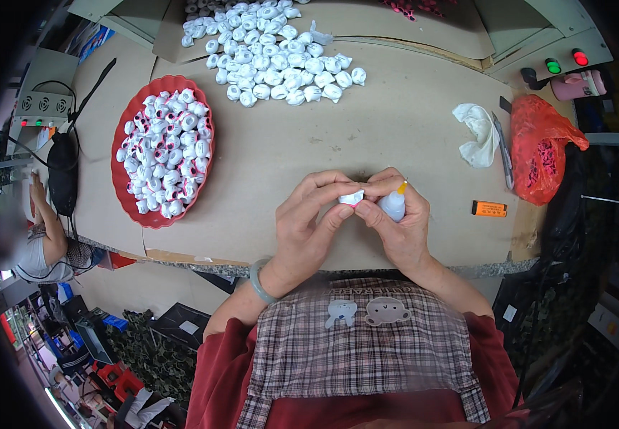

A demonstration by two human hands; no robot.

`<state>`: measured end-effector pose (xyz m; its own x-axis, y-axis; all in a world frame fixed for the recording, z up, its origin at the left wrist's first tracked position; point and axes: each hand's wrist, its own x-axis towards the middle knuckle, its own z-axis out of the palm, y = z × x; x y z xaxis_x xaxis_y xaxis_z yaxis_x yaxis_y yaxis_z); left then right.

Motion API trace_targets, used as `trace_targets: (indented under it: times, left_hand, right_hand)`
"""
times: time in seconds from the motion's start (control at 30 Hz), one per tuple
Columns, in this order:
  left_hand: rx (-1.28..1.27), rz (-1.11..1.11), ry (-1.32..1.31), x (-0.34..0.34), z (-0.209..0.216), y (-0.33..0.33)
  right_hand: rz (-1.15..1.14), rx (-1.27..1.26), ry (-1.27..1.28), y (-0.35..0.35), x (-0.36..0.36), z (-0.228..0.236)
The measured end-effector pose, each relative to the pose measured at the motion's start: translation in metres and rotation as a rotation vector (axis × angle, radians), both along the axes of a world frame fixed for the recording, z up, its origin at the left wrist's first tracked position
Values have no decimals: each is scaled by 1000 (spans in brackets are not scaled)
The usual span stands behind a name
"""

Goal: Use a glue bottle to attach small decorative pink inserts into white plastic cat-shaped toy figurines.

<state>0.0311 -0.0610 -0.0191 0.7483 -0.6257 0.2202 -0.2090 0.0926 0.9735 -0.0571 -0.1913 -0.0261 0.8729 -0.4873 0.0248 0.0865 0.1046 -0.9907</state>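
Red scalloped tray (pixel 154 222): held heaped white-and-pink pieces (pixel 170 154). Right of tray: one small white piece (pixel 351 198), pinched by the left hand (pixel 306 211), touched by the right hand (pixel 408 232), which also gripped a yellow-tipped bottle (pixel 392 206). Farther right of tray: lay an orange box (pixel 489 209).

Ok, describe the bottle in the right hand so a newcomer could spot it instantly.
Near the front edge of the brown worktable, look for the right hand. It is curled around a small, pale bottle. Unlike the white-and-pink piece pinched beside it, the bottle has a yellow tip.
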Motion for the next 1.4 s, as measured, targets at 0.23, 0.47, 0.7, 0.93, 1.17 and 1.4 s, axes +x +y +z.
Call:
trace_targets:
  times: [0.23, 0.47, 0.7, 0.93, 1.17, 1.4]
  left_hand:
    - [-1, 18, 26, -1, -3, -1]
    - [-1, 22, 41, -1, -5, -1]
    - [19, -47, 9, 2, -10, 1]
    - [42, -1, -13, 2, -8, -1]
    - [143, 18, -273, 12, 2, 3]
    - [138, 4, -289, 10, 1, 1]
  right_hand:
    - [-8, 50, 11, 3, 0, -4]
    - [-13, 60, 27, 3, 0, -5]
    - [-21, 63, 45, 3, 1, -6]
    - [-24, 64, 41, 2, 4, -5]
    - [40, -131, 78, -3, 7, -3]
    - [-10, -384, -6, -3, 8, -4]
